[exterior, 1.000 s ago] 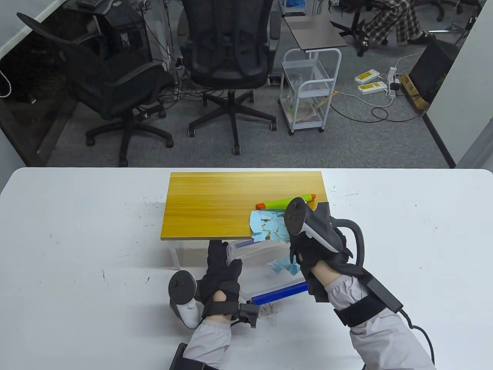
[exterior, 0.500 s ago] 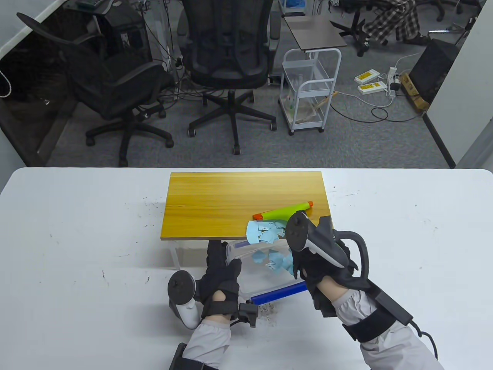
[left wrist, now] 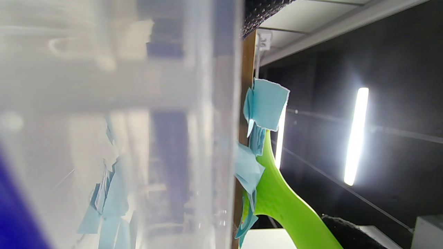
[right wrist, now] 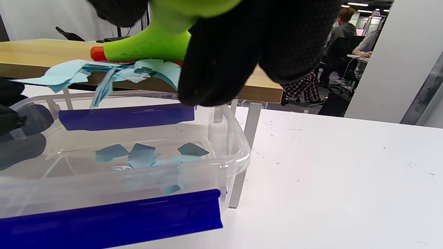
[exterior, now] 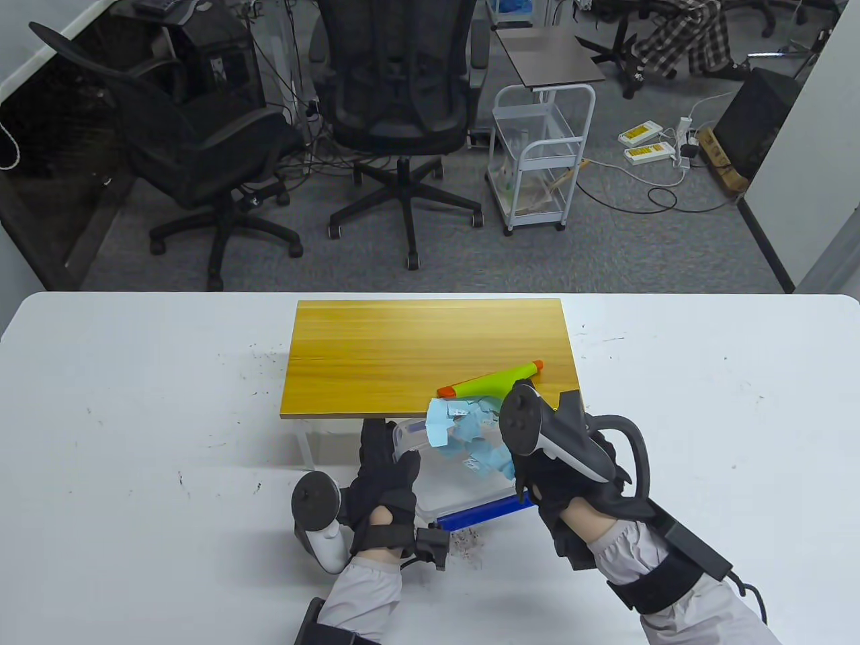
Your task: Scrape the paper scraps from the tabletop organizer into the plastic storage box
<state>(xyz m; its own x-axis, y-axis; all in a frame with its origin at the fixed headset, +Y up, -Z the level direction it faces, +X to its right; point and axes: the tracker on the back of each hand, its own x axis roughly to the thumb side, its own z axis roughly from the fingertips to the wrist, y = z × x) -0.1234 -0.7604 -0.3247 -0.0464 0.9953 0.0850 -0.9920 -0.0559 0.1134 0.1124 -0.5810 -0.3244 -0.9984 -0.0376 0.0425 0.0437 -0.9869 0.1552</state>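
Gripping the green scraper (exterior: 489, 381) in my right hand (exterior: 571, 470), fingers curled round its handle, I see blue paper scraps (exterior: 463, 430) at the wooden organizer's (exterior: 403, 356) near edge, some in the clear storage box (right wrist: 228, 145) below. My left hand (exterior: 383, 484) clasps the box's side.

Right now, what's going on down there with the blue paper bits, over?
Right hand grips green scraper, pushing scraps off organizer edge. Left hand holds clear box; some scraps already inside. Nothing in the way.
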